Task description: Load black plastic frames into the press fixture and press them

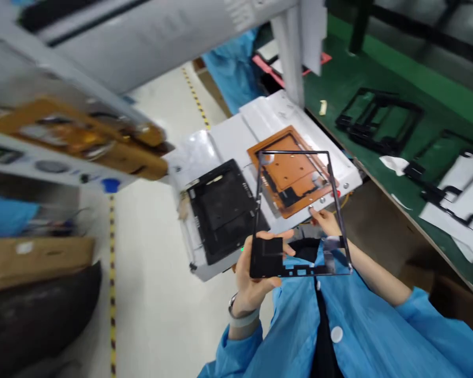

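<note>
My left hand [249, 278] grips a thin black rectangular frame [298, 271] by its lower left corner, where a solid dark panel sits. The frame is held up in front of me, and the machine shows through its opening. Behind the frame's right side, my right hand [326, 220] is at the front edge of the white machine bed, fingers partly extended with nothing visible in them. Close to those fingertips lies an orange fixture plate [274, 202] with a recessed outline. Left of it on the bed rests a black fixture plate [224, 210].
A white machine gantry [161, 42] crosses above the bed [199, 149]. On the right, a green table [327, 97] carries several black frames [380, 118] and white sheets [437, 212]. Cardboard boxes [35, 260] stand at left. A blue-clothed person [236, 68] is beyond the machine.
</note>
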`<state>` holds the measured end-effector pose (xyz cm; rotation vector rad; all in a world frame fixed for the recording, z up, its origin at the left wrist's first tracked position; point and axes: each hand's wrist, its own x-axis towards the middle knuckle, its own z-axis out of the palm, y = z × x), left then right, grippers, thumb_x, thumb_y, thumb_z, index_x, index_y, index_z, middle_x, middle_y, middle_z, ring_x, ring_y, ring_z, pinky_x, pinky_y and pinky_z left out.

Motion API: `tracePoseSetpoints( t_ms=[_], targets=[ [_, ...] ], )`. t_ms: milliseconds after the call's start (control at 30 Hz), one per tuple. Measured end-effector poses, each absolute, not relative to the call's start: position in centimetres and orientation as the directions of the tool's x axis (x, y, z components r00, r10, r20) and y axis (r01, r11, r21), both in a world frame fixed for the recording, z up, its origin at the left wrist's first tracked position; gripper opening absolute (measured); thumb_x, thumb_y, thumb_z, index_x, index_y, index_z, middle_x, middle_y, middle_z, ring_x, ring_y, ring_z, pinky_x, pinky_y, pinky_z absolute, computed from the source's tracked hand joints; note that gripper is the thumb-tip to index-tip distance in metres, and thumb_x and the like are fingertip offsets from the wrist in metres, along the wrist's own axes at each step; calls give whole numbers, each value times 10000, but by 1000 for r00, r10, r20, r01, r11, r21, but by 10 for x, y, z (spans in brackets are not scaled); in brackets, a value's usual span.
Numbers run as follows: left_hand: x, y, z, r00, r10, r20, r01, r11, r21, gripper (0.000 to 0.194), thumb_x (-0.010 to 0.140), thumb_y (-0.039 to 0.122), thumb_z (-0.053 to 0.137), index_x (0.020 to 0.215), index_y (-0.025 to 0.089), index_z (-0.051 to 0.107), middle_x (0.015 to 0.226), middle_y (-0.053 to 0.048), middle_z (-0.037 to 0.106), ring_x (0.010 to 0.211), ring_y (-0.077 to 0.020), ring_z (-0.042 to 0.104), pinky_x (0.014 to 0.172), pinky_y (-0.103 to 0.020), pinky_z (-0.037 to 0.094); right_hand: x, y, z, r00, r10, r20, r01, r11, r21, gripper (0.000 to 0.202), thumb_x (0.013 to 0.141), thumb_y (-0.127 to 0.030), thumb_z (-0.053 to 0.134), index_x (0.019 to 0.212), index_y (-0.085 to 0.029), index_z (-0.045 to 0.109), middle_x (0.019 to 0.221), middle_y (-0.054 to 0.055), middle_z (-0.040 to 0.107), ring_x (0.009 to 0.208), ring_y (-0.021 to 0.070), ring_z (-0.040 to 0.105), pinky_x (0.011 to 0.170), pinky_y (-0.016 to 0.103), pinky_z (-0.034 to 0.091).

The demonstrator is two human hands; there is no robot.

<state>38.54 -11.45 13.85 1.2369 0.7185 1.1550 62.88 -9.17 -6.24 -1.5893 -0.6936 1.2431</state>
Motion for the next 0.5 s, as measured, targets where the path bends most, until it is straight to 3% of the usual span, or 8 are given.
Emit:
tracePoseSetpoints(
  t_ms=[133, 300, 500],
  targets=[
    [365, -104, 137, 293, 944, 153, -295, -63, 953, 735, 812, 664, 1020, 1364, 258, 754, 1058, -135, 833, 934, -286, 814, 829, -376, 655, 635, -88, -59, 344, 857, -384, -81, -380, -921, 890, 664, -1123, 737, 689, -239, 646, 645, 67, 702, 589, 186, 576, 576, 332, 439],
    [328, -89, 131, 217, 965, 148, -311, -75, 947, 733, 873, 622, 994, 1412, 190, 749, 1313, -249, 829, 921, -261, 798, 829, -356, 631, 640, -88, -58, 364, 851, -377, -66, -381, -922, 882, 674, -1103, 761, 678, -230, 639, 677, 85, 716, 603, 180, 627, 577, 316, 485],
    [286, -62, 132, 114, 982, 150, -350, -101, 931, 639, 915, 527, 986, 1430, 212, 777, 1414, -225, 809, 967, -247, 815, 890, -355, 645, 647, -88, -66, 379, 846, -375, -129, -352, -927, 837, 681, -1020, 856, 688, -205, 664, 684, 69, 710, 610, 145, 620, 576, 274, 491]
  ],
)
